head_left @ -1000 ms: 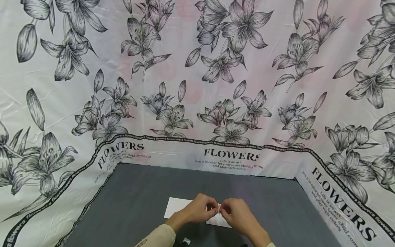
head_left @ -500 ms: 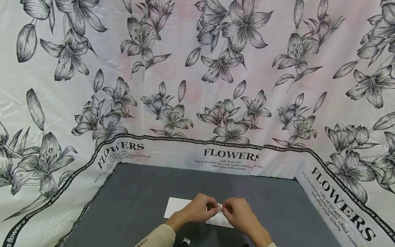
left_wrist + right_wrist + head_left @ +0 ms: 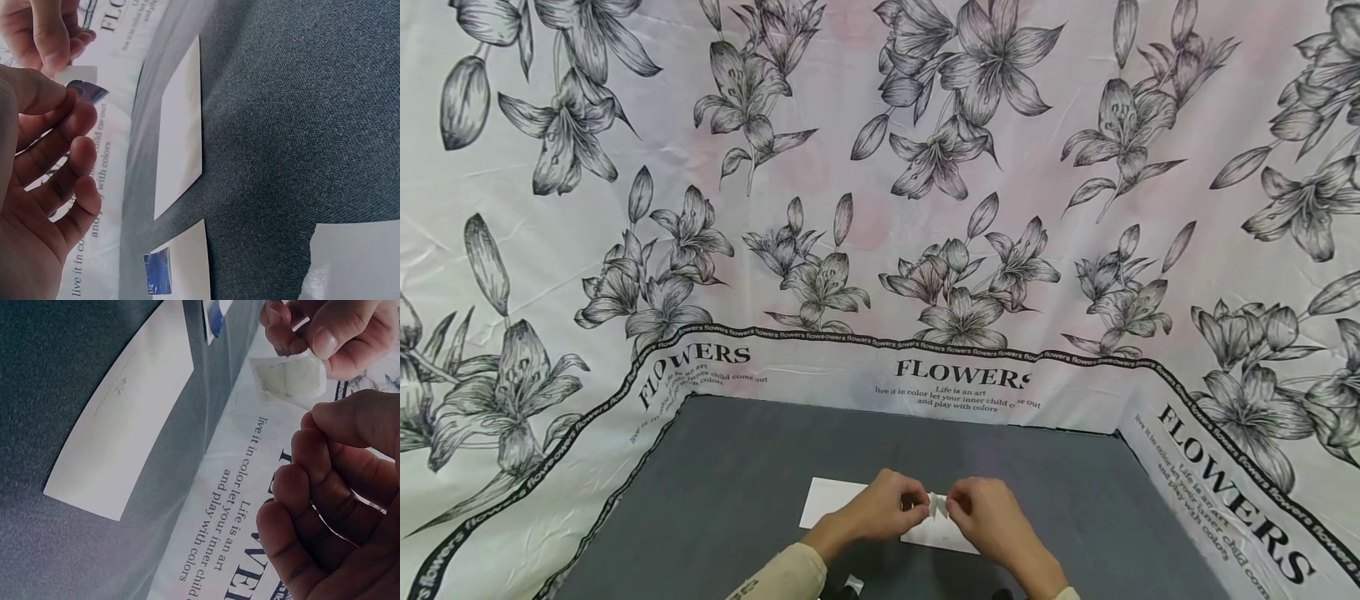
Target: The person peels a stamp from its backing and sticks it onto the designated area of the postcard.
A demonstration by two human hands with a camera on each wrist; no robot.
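Between my two hands is a small postage stamp point(image 3: 289, 380) with a toothed edge, its pale back showing in the right wrist view. A bit of its purple printed face and a white part point(image 3: 78, 74) appear in the left wrist view. My left hand point(image 3: 883, 506) pinches one side with thumb and forefinger. The right hand point(image 3: 992, 515) pinches the opposite corner, its other fingers loosely bent. Both hands are raised over a white envelope point(image 3: 934, 533), which has faint printing in the right wrist view.
Left of it lies another white envelope point(image 3: 827, 500), bearing a blue stamp point(image 3: 159, 272). A white sheet with a ragged edge point(image 3: 356, 262) lies nearer me on the grey tabletop point(image 3: 760, 450). Flower-printed cloth point(image 3: 880, 275) encloses the table's back and sides.
My right hand has shifted slightly right, away from the left one, and the gap between the fingertips has widened, showing more of the stamp. The left hand stays in place.
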